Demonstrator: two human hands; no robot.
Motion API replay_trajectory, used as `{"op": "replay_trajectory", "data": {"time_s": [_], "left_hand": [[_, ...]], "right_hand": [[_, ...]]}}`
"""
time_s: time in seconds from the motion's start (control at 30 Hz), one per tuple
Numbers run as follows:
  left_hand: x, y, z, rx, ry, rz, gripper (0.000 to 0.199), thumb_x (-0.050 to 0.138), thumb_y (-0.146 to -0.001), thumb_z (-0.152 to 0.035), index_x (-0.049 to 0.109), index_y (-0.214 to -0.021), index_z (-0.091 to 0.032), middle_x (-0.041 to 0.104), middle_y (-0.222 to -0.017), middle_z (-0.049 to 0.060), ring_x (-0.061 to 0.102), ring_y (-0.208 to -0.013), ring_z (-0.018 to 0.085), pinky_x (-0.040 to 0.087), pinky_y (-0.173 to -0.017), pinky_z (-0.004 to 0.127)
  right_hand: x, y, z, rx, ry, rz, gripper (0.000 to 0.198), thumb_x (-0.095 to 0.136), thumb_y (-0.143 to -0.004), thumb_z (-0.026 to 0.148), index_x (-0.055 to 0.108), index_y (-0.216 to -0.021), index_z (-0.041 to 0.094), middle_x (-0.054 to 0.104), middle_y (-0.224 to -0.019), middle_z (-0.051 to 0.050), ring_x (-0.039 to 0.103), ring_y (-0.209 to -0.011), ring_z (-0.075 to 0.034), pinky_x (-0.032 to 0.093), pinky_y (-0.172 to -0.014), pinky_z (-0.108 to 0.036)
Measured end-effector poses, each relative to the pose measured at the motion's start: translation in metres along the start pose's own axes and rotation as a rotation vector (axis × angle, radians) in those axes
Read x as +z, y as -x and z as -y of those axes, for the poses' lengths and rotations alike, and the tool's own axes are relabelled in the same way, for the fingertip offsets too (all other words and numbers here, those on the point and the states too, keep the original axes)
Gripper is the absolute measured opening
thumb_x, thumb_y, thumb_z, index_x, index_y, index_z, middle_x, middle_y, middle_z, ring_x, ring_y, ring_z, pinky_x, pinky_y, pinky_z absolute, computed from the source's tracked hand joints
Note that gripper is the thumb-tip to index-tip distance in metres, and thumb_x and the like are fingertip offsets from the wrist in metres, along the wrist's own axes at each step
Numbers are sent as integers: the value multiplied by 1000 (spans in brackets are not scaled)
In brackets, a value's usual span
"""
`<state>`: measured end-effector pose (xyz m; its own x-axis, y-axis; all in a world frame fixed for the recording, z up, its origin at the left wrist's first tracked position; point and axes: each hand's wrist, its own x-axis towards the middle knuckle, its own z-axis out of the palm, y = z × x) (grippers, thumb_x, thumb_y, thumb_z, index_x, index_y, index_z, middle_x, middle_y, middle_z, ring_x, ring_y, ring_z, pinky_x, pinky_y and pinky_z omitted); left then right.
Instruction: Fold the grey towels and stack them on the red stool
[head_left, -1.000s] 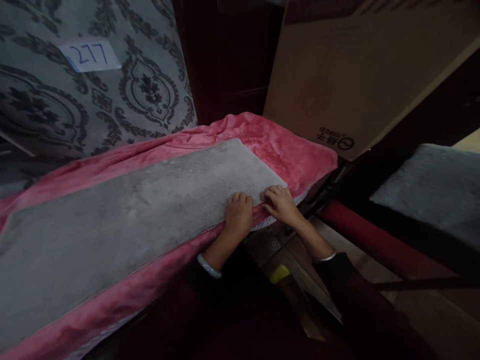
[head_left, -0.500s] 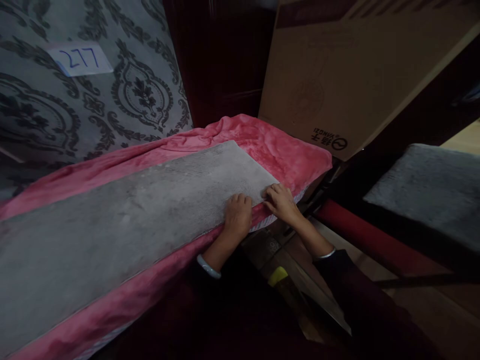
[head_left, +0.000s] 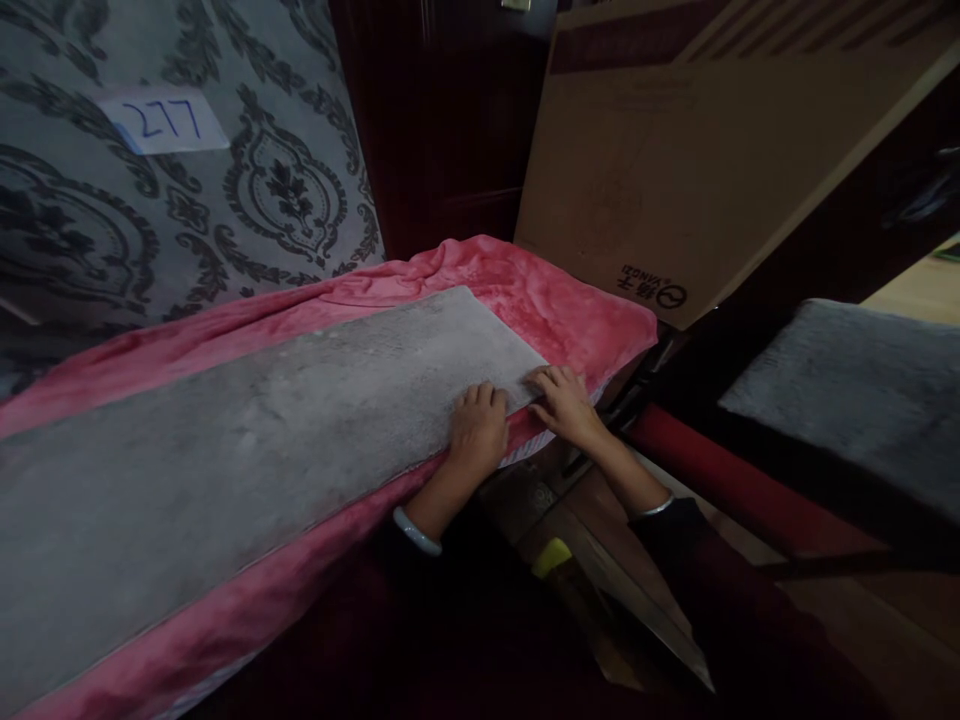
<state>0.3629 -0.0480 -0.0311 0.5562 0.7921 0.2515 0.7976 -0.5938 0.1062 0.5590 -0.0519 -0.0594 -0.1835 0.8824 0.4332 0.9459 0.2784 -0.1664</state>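
A long grey plush mat [head_left: 285, 430] lies over a pink plush cloth [head_left: 592, 310]. My left hand [head_left: 480, 425] is at the mat's near edge, its fingers curled on top and the thumb hidden. Just to the right, my right hand [head_left: 564, 402] grips the mat's near right corner, fingers bent over the edge. A pale bangle [head_left: 417, 532] circles my left wrist, and a thin one shows at the right wrist.
Behind the cloth stand a patterned wall [head_left: 292, 190] with a paper marked 277 [head_left: 169, 120], a dark red panel [head_left: 442, 120] and a large cardboard box [head_left: 637, 170]. At right, another grey plush cover [head_left: 855, 390] sits above a red bar [head_left: 742, 490]. Something yellow-tipped [head_left: 553, 557] is below my arms.
The view has shifted slightly. Both hands stay at the mat's near right corner, with only slight movement of the fingers.
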Motion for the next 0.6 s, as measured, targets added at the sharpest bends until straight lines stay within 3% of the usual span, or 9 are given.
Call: {"op": "replay_trajectory", "data": {"time_s": [0.1, 0.3, 0.4, 0.5, 0.6], "left_hand": [[4, -6, -4, 10, -24, 10, 21, 53, -96, -18, 64, -115, -17, 63, -117, 14, 54, -111, 29, 44, -90, 44], [10, -9, -3, 57, -48, 31, 25, 44, -98, -10, 66, -107, -15, 65, -105, 14, 57, -105, 28, 45, -89, 42], [7, -7, -1, 49, -24, 19, 22, 49, -96, -11, 65, -111, -15, 64, -110, 14, 55, -107, 28, 44, -89, 42], [5, -5, -4, 47, -17, 1, 24, 52, -96, -15, 63, -117, -17, 62, -117, 13, 54, -109, 30, 44, -89, 43], [5, -3, -8, 77, -42, 47, 25, 47, -97, -14, 65, -114, -16, 63, -113, 14, 54, -109, 29, 44, -89, 43]], "right_hand": [[2, -3, 5, -69, -32, 42, 33, 60, -84, 14, 65, -116, 22, 64, -120, -12, 53, -111, -31, 41, -87, -43], [5, -6, 0, -47, -62, 68, 15, 57, -83, 12, 63, -93, 22, 65, -98, -10, 54, -97, -28, 40, -83, -39], [3, -4, -3, -47, -59, 50, 16, 60, -84, 16, 63, -98, 22, 65, -103, -11, 53, -99, -29, 40, -82, -40], [2, -2, -2, -62, -65, 25, 30, 61, -84, 17, 63, -114, 22, 64, -115, -12, 53, -106, -30, 41, -85, -41], [3, 0, 0, -100, -69, 59, 22, 61, -85, 15, 64, -106, 22, 64, -112, -11, 53, -106, -29, 40, -87, -41]]}}
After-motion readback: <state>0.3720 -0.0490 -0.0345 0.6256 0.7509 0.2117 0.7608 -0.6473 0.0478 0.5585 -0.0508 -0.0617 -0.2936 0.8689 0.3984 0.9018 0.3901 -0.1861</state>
